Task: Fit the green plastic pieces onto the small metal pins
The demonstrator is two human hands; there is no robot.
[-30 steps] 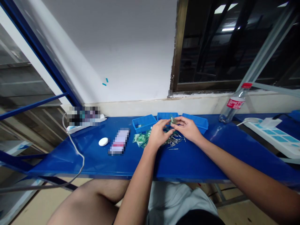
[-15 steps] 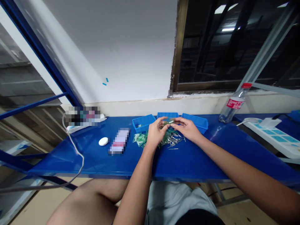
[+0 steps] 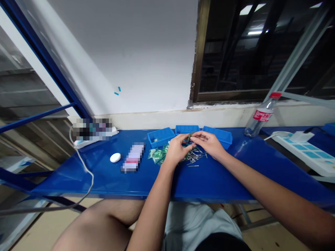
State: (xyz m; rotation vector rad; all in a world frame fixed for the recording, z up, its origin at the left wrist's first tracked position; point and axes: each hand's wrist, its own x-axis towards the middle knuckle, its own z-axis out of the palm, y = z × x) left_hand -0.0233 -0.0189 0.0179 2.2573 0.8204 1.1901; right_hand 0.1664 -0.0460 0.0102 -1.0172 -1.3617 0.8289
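Note:
A small green plastic bag (image 3: 189, 137) is held up between my two hands, over the middle of the table. My left hand (image 3: 178, 149) pinches its left side, the thumb apart and lower. My right hand (image 3: 208, 142) grips its right side with the fingertips drawn together. Beneath them lies a loose pile of metal blind rivets (image 3: 195, 155), partly covered by my hands. More green plastic bags (image 3: 157, 154), some with pale labels, are heaped left of my left wrist.
Behind my hands stand three blue bins: left (image 3: 160, 140), middle (image 3: 186, 127) and right (image 3: 222, 137). On the blue table (image 3: 104, 181) are a white oval case (image 3: 115, 158), a blurred-out phone (image 3: 134, 157), a red-capped bottle (image 3: 260, 116) and a power strip (image 3: 309, 153).
The green bag has gone from lying stretched wide between my hands to being bunched at my fingertips. My left hand has shifted slightly right, its thumb moving down from the bag.

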